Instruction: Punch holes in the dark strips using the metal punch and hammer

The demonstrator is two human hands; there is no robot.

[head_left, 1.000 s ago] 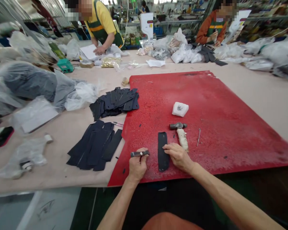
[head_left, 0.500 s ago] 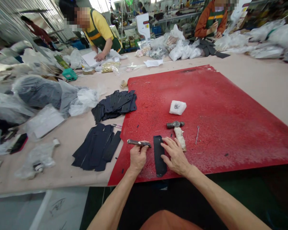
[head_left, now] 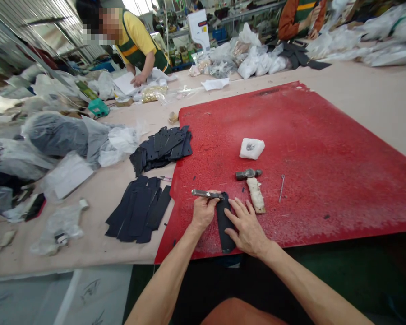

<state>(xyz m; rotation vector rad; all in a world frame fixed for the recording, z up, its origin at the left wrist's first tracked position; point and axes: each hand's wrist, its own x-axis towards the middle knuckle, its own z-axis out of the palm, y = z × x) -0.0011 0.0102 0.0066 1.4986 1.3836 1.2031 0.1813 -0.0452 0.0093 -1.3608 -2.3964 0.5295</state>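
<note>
A narrow dark strip (head_left: 225, 228) lies lengthwise on the red mat (head_left: 311, 149). My left hand (head_left: 205, 211) grips a metal punch-like tool (head_left: 203, 193), whose right end is over the top of the strip. My right hand (head_left: 248, 225) is spread, its fingertips resting on the strip's right edge. Just beyond my right hand lies a hammer (head_left: 256, 194) with a white-wrapped handle. A thin metal pin with a looped end (head_left: 282, 188) is to its right, and a white block (head_left: 251, 148) sits behind the hammer.
Left of the mat are a stack of dark strips (head_left: 137, 210) and a pile of dark cut pieces (head_left: 164, 146). Plastic bags (head_left: 57, 133) crowd the table's left side. Across the table, a person in a yellow shirt (head_left: 140, 34) handles paper; another person's orange sleeve shows at back right.
My left hand has moved right with the tool, bringing its end from beside the strip to over its top. My right hand still rests at the strip. The view has shifted slightly.
</note>
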